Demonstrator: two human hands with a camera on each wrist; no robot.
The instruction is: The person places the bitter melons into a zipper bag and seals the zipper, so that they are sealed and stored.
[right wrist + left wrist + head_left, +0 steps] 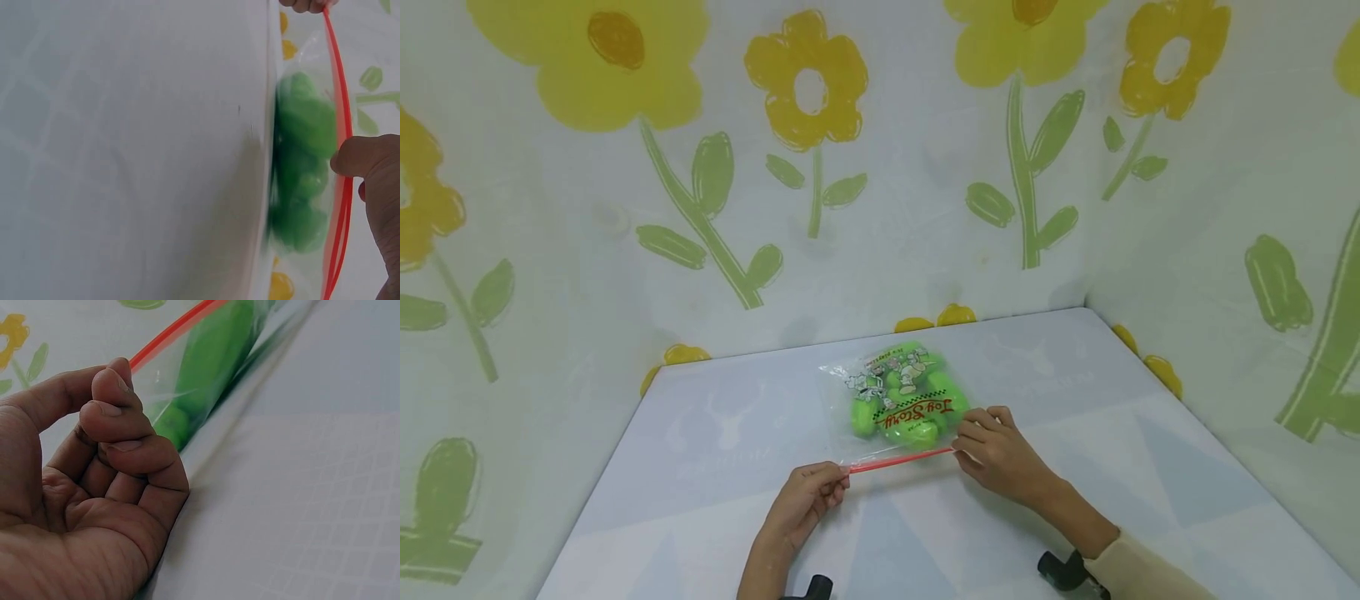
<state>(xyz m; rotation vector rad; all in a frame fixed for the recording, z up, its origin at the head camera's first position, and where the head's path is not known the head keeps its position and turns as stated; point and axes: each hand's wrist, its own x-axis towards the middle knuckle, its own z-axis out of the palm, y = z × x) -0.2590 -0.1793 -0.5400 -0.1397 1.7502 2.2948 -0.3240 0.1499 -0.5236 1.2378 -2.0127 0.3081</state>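
Note:
A clear zip bag point(842, 417) with Toy Story print lies on the table, its red zip strip point(898, 460) facing me. Inside it are several bright green rounded pieces point(917, 432). My left hand point(805, 500) pinches the left end of the strip between thumb and fingertips. Toward the strip's other end, my right hand point(1000, 458) pinches it with thumb and fingers. In the right wrist view, the thumb point(359, 156) presses on the red strip point(342, 100), which parts into two lines below it.
The pale patterned table point(715, 492) meets a white cloth wall point(895, 250) with printed yellow flowers at the back. Black wrist mounts point(1063, 571) show near both forearms. A beige sleeve point(1142, 571) covers the right forearm.

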